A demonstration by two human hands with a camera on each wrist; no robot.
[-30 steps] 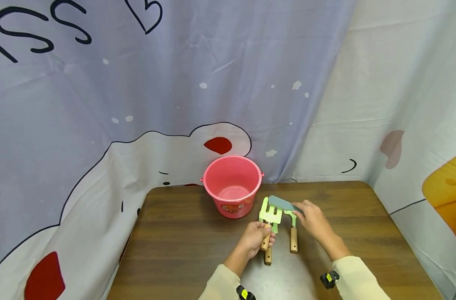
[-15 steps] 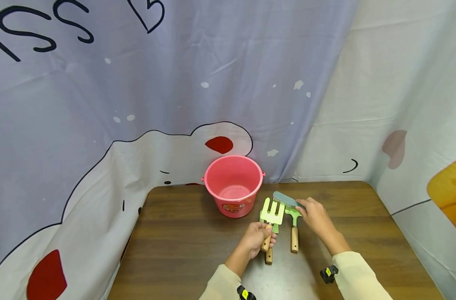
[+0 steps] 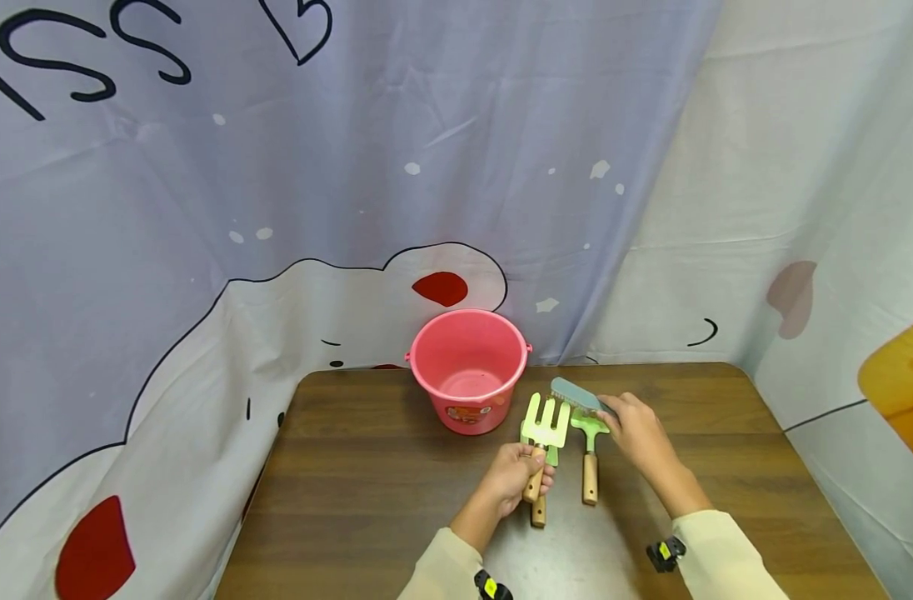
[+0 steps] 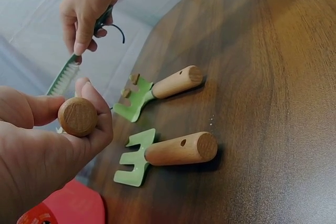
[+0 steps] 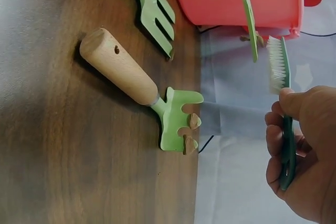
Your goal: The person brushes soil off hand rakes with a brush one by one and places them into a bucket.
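Left hand (image 3: 511,475) is nearest, below the bucket's right side, fingers wrapped round the wooden handle of a green fork (image 3: 545,433). A second fork (image 3: 538,512) lies beneath it on the table (image 3: 366,483), with a rake (image 3: 590,475) further right of the bucket, brown bits (image 5: 189,144) stuck in its tines. Past that, right hand (image 3: 635,432) has its fingers gripping a brush (image 3: 574,393). That's slid rightward, away from the bucket, and seems just clear of the held tines, so I'd guess a stroke's ending, cleaning unfinished. Farthest: the pink bucket (image 3: 467,346) itself.
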